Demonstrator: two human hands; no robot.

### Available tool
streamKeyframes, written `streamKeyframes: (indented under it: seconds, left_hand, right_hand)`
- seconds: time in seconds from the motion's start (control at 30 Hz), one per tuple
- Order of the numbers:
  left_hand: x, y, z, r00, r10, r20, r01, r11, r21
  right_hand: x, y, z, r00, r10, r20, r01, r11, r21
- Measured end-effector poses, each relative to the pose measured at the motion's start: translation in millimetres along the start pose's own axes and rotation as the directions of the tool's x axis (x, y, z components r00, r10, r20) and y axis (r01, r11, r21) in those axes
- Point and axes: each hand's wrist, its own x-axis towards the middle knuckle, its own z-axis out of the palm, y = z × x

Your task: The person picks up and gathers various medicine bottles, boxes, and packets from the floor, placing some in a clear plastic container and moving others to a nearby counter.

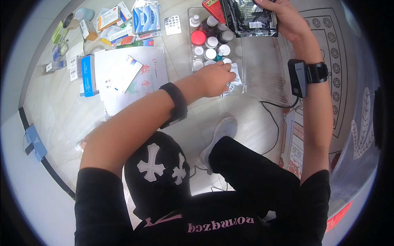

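My left hand (217, 78) reaches into the near end of a clear plastic bin (244, 66), its curled fingers over small white foil sachets (236, 73); whether it grips one is hidden. White-capped bottles (211, 42), a red-capped jar (198, 37) and a teal-tipped bottle (219, 57) stand in the bin. At the top edge, my right hand (284, 20) holds a shiny black pouch (251, 18) bearing labels, above the bin's far right corner. A red packet (214, 10) lies beside the pouch, partly hidden by it.
Medicine boxes, such as a blue-and-white one (146, 19) and a blue one (89, 76), lie left on the tiled floor. Nearby are a blister pack (173, 25) and a white paper bag (157, 73) with a flat carton on it. Another clear container (266, 67) and a black cable (277, 123) are at right.
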Motion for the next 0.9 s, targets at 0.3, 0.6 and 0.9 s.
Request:
streamKeyframes:
  seconds: [0.3,0.6,0.9]
  left_hand:
    - [-6,-2,-13,0.994,0.028,-0.102,-0.023,0.998,0.055]
    - [-40,-27,-84,0.885,-0.428,-0.182,0.102,0.561,-0.822]
    - [-83,-29,-103,0.79,-0.6,-0.126,-0.047,0.146,-0.988]
  right_hand:
    - [4,8,-11,1.0,-0.015,0.008,0.016,0.992,-0.122]
    - [4,4,-1,0.998,0.013,0.061,-0.008,0.997,-0.076]
    - [7,51,70,0.979,0.107,0.171,-0.109,0.994,0.005]
